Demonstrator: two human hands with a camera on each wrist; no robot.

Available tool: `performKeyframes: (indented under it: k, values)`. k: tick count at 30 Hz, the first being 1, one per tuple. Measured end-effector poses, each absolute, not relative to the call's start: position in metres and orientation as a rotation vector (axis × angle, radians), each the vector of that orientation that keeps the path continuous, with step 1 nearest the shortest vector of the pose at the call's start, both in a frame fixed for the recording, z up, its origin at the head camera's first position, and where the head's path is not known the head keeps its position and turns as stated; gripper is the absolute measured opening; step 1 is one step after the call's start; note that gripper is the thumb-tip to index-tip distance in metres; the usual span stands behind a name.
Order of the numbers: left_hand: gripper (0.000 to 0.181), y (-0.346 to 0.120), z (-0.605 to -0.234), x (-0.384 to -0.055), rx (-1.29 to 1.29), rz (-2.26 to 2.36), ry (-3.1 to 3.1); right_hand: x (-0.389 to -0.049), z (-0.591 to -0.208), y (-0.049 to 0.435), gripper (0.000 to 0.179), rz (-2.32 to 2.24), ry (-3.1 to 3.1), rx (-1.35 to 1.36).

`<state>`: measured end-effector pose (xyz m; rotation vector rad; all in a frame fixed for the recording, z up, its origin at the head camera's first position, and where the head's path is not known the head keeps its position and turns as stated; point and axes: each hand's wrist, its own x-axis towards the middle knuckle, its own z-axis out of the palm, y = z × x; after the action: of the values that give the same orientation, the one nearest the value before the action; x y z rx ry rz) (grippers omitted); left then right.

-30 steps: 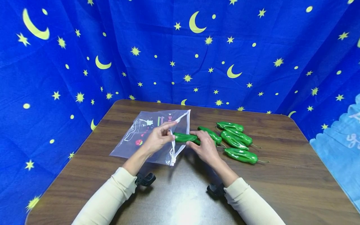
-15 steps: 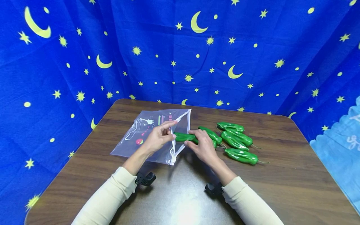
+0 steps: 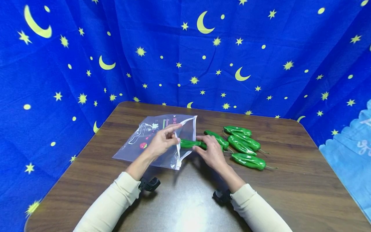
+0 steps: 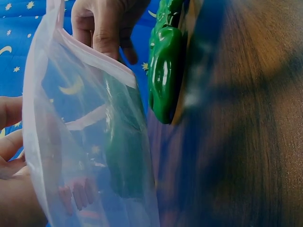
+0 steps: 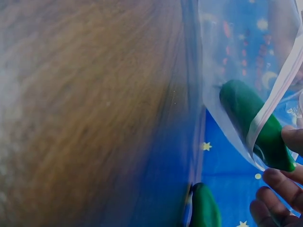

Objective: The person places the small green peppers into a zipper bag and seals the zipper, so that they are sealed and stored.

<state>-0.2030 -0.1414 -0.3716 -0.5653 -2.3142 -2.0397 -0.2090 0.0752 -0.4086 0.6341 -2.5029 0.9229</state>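
Left hand (image 3: 163,141) grips the clear bag (image 3: 145,137) by its mouth, right hand (image 3: 214,151) pinches a green pepper (image 3: 188,144) mostly inside; if the left's grip slips, the mouth could sag, snag the pepper and skid the bag across the desk (image 3: 292,183).

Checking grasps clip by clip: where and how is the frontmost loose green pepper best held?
Probably pinch the green pepper across its thick middle, from above and the near side: it lies flat, other peppers sit behind it, and its stem is thin.
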Motion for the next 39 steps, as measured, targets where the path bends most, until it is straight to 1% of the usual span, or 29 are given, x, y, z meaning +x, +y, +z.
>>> performKeyframes:
  k: [24, 39]
  values:
    - [0.058, -0.144, -0.370, -0.204, -0.550, -2.040, -2.322, -0.209, -0.414, 0.078, 0.032, 0.928, -2.526, 0.590]
    - [0.057, -0.143, -0.370, -0.205, -0.564, -2.061, -2.305, -0.212, -0.413, 0.066, 0.028, 0.924, -2.488, 0.669]
